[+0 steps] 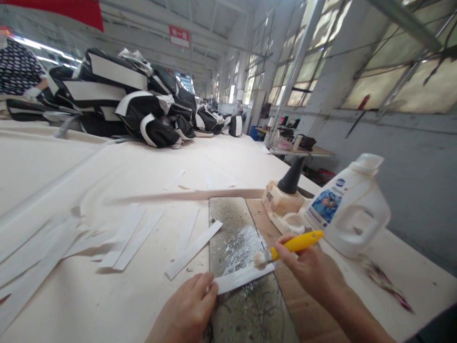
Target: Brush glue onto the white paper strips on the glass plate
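My left hand pinches the left end of a white strip, which lies across a stained grey board. In my right hand is a brush with a yellow handle, its pale bristles at the strip's upper edge near the right end. White wet smears cover the board just above the strip. Another white strip rests partly on the board's left edge. Brown cardboard shows under and to the right of the board.
Right of the board stand a white jug and a pale block bearing a black cone. Loose strips lie left. Black-and-white pieces are heaped behind, with a person at far left.
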`<state>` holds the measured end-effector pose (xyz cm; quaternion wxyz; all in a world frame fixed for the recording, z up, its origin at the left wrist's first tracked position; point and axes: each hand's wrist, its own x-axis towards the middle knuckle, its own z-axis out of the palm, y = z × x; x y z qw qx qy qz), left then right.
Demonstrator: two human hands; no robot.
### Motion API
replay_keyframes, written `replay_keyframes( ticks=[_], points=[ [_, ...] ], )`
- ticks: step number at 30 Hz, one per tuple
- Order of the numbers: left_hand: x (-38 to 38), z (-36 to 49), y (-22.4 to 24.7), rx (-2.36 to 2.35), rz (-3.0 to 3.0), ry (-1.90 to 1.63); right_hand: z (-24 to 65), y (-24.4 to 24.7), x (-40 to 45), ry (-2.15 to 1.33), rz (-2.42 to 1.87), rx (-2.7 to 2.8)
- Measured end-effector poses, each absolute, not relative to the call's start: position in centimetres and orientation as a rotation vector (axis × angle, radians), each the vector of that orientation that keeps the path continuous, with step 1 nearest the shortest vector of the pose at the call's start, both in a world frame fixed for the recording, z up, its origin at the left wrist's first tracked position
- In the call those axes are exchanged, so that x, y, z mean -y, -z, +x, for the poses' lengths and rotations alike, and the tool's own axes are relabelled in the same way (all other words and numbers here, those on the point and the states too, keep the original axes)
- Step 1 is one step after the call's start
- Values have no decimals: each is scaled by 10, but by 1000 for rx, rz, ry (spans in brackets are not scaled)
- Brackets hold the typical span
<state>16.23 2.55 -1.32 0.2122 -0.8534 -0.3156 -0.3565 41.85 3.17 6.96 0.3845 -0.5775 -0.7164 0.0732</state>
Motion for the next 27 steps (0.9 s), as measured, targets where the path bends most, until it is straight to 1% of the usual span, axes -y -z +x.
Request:
replay_keyframes(
  ticks=[2,4,5,8,10,12,15,17,18,20,22,24,25,27],
  points=[
    [-26,162,15,885,-2364,1002,409,-59,-32,-364,-1366,1930],
    [-25,162,15,897,-2356,1026,416,-53,-38,-418,-1418,1980],
    [-25,162,16,904,-2356,1036,425,-53,-41,-378,-1495,1984],
    [-24,163,15,913,-2370,1044,450,-66,-46,-95,-1709,1926],
    [-24,164,14,922,-2372,1037,449,-75,-41,-15,-1698,1875],
    [-25,164,14,925,-2362,1042,430,-77,-33,-129,-1560,1860],
    [-25,164,15,921,-2380,1029,393,-61,-27,-483,-1343,1926],
    [-25,163,16,929,-2397,1017,384,-49,-33,-628,-1315,1963],
    [-25,163,16,935,-2406,1011,388,-45,-38,-631,-1347,1960],
    [-25,163,16,937,-2416,1018,409,-45,-50,-503,-1474,1931],
    [-24,163,14,936,-2420,1035,436,-53,-60,-299,-1629,1898],
    [-25,162,13,927,-2394,1070,455,-66,-65,-137,-1696,1883],
    [-25,161,12,912,-2377,1086,457,-71,-64,-114,-1662,1884],
    [-26,157,11,861,-2335,1122,446,-78,-60,-238,-1475,1943]
  ],
)
